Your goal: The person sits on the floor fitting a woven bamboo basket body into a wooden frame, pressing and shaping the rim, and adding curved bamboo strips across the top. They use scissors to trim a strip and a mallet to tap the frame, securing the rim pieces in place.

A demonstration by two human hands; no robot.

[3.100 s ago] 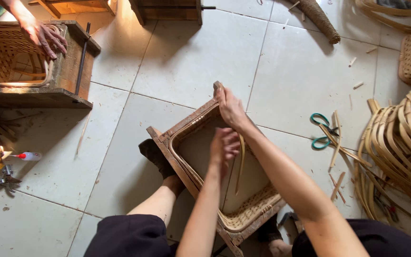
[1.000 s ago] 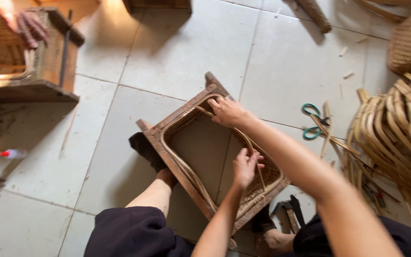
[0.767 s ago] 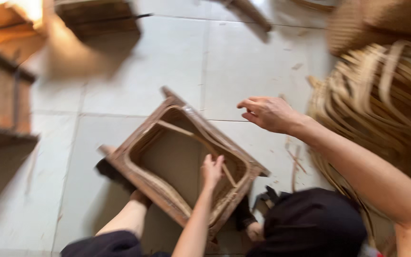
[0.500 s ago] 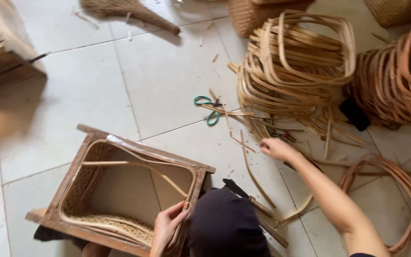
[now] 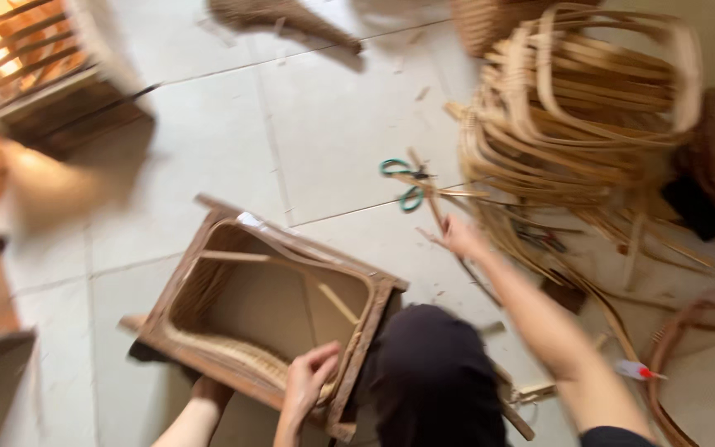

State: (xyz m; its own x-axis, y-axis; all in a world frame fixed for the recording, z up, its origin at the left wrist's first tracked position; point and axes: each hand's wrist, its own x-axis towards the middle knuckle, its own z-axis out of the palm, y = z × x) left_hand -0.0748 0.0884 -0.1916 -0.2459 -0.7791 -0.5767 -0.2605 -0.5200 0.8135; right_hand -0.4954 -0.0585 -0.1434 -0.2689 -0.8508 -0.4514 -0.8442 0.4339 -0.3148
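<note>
The left hand (image 5: 309, 382) sits nearest, fingers curled over the near rim of the frame (image 5: 266, 310), gripping its woven edge. The frame, a brown wooden rectangle with an open middle, lies tilted on the tiled floor (image 5: 324, 124) just left of the person's dark-clad knee (image 5: 436, 372); a pale strip (image 5: 337, 302) crosses its inside. Further out, the right hand (image 5: 461, 236) is stretched to the right of the frame, among loose cane strips (image 5: 539, 248) on the floor (the blur hides whether its fingers are closed on one or merely touching, so I cannot tell). Just beyond that hand lie green-handled scissors (image 5: 403, 184). Behind them rises a stack of bent cane hoops (image 5: 589, 108). A small white bottle with a red tip (image 5: 637, 371) lies near the right forearm. Far left stands a wooden crate (image 5: 51, 74).
</note>
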